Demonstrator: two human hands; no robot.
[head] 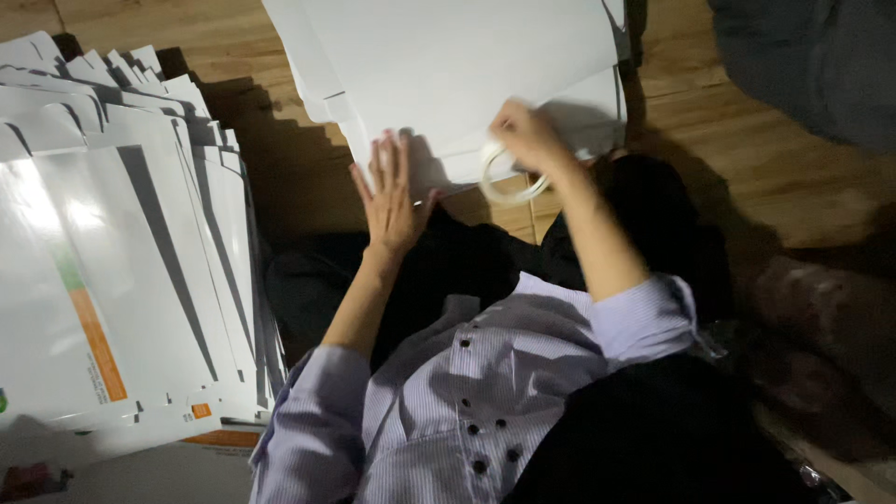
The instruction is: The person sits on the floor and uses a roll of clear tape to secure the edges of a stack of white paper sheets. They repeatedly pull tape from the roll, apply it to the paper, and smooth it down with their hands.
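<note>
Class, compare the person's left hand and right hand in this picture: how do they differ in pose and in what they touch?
The left hand lies flat, fingers spread, on the white card sheet; the right hand is curled closed. The left hand holds nothing; the right hand grips a white tape roll at the sheet's edge. Both are bare and rest at the same sheet.
</note>
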